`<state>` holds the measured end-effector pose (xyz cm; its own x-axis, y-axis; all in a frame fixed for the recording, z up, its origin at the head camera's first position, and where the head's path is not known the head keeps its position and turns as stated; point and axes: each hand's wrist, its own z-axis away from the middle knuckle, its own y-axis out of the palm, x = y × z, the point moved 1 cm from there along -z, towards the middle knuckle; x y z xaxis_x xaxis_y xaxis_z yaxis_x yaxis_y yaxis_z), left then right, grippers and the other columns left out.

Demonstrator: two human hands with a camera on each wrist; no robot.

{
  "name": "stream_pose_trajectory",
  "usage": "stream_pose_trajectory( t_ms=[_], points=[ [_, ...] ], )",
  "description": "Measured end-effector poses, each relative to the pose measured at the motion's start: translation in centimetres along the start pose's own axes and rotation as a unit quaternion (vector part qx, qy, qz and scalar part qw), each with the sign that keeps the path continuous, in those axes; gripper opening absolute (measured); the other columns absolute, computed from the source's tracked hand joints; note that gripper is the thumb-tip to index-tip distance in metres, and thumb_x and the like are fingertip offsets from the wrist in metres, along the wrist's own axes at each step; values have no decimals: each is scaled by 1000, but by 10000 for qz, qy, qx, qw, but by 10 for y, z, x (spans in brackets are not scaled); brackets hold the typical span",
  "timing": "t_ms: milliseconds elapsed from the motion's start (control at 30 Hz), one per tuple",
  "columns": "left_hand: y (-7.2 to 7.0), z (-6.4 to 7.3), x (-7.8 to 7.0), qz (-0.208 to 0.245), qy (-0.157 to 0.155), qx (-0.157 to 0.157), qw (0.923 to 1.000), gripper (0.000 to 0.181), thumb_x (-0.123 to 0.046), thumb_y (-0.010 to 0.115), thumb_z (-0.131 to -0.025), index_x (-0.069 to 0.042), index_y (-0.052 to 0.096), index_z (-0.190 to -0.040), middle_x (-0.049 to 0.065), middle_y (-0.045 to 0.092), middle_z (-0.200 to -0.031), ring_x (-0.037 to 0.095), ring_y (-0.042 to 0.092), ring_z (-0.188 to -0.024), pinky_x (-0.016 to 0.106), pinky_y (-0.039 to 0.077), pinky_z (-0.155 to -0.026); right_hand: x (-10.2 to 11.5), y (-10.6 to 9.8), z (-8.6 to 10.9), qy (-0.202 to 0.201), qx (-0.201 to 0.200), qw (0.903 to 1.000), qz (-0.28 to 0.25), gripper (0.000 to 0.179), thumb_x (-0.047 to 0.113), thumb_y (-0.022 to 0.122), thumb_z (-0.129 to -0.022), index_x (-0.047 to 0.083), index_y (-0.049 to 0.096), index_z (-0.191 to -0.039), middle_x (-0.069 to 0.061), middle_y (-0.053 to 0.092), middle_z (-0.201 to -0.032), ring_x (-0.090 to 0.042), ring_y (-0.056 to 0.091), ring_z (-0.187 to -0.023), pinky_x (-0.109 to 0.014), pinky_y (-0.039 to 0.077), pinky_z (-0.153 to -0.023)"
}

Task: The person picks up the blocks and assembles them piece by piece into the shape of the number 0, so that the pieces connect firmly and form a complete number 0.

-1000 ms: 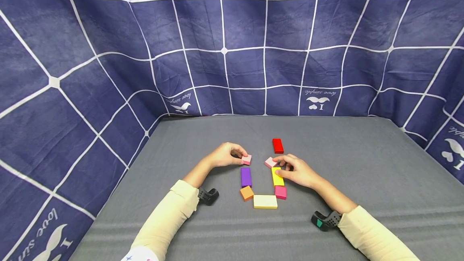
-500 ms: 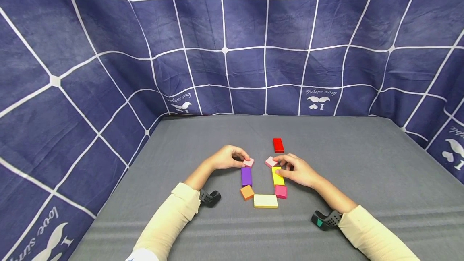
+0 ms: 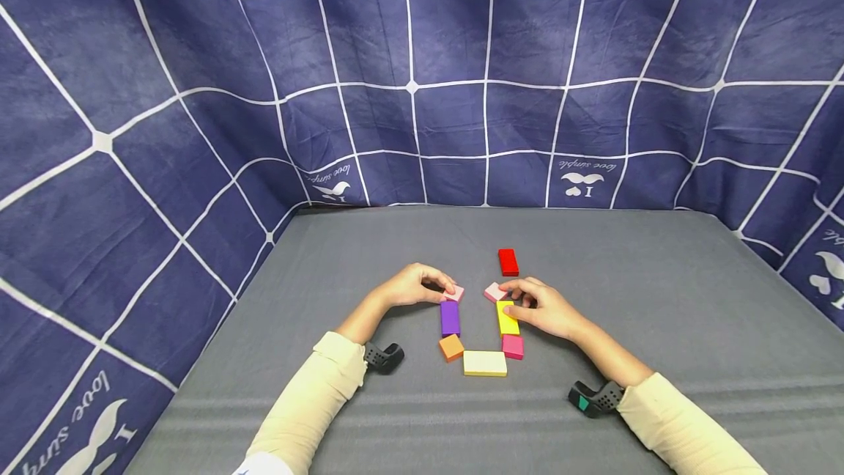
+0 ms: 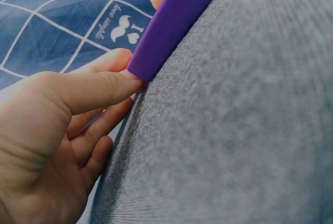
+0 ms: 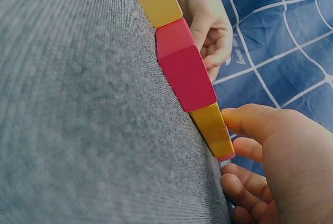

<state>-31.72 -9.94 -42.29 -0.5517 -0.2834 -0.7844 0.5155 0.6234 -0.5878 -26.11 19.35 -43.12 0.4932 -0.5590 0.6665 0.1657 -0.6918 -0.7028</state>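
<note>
My left hand (image 3: 412,285) pinches a small light-pink block (image 3: 456,292) between thumb and fingertip, at the far end of a purple block (image 3: 450,318). In the left wrist view the purple block (image 4: 171,26) hides that pink one. My right hand (image 3: 549,308) has its index fingertip against a second light-pink block (image 3: 494,291), while its thumb touches a yellow block (image 3: 507,321). The right wrist view shows the thumb beside the yellow block (image 5: 212,128), with only a sliver of pink (image 5: 226,157) beyond it. Both pink blocks lie low, at table level.
An orange block (image 3: 451,347), a pale-yellow block (image 3: 484,363) and a magenta block (image 3: 513,347) form the near, curved end of a U shape. A red block (image 3: 508,262) lies alone farther back. The grey cloth-covered table (image 3: 626,262) meets a blue gridded curtain (image 3: 514,116).
My left hand has moved the pink block slightly right and nearer, up to the purple block's far end. My right hand has stayed in nearly the same place. The view has shifted slightly.
</note>
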Motion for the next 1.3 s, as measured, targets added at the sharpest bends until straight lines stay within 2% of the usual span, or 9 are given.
stream_pose_trajectory(
  t_ms=[200,467,600,733,833,933,1033,1133,1300],
  points=[
    [0,1,-1,9,-129,-43,9999,11,3,74,-82,3,71,-93,15,69,-112,16,64,-104,29,47,-92,1,-1,0,5,1,10000,-9,36,19,74,-87,10,65,-120,1,55,-94,-11,52,-75,-28,44,-69],
    [-1,1,-2,27,-7,13,10000,10,3,73,-83,4,70,-92,17,68,-113,20,63,-106,32,47,-93,1,-2,1,17,-33,10000,50,36,20,74,-87,11,65,-121,1,55,-94,-11,51,-76,-28,43,-69],
    [-1,3,0,63,-6,30,10000,14,9,62,-82,3,69,-94,17,66,-117,21,61,-109,30,46,-93,0,-2,1,12,-37,10000,48,36,20,74,-87,10,65,-121,1,55,-95,-11,51,-76,-28,44,-69],
    [2,10,0,275,-15,-101,9996,27,10,51,-79,6,65,-102,20,63,-119,26,60,-111,34,44,-96,-1,-1,1,5,-15,10000,32,36,20,73,-87,10,65,-121,0,55,-95,-11,52,-76,-28,44,-69],
    [6,16,-3,263,4,-296,9992,30,5,55,-86,7,61,-115,21,62,-120,31,59,-114,39,43,-99,0,0,2,11,-1,10000,29,36,21,73,-87,10,65,-121,0,55,-95,-11,51,-76,-28,44,-69],
    [12,24,-6,-70,-17,-419,9991,38,-6,63,-92,5,56,-128,18,60,-127,31,55,-120,43,40,-103,0,0,3,21,14,10000,47,36,20,73,-87,11,65,-121,1,55,-95,-10,51,-76,-27,43,-69],
    [17,29,-10,-833,-59,-399,9957,51,-18,67,-92,0,51,-137,14,53,-137,29,46,-129,45,33,-108,0,0,3,5,0,10000,14,36,20,73,-87,10,65,-120,0,55,-95,-11,52,-76,-27,44,-69],
    [19,32,-12,-1492,-83,-311,9883,57,-27,69,-90,-6,51,-140,12,50,-142,28,39,-136,46,28,-111,0,-1,3,9,6,10000,10,37,20,73,-87,10,65,-121,0,55,-95,-11,52,-76,-27,44,-68],
    [18,33,-13,-1689,-78,-212,9854,53,-29,69,-90,-11,55,-137,13,50,-142,30,38,-136,48,27,-111,1,0,1,25,-15,10000,51,37,20,74,-87,10,65,-121,0,55,-95,-11,52,-77,-27,44,-69]
  ],
)
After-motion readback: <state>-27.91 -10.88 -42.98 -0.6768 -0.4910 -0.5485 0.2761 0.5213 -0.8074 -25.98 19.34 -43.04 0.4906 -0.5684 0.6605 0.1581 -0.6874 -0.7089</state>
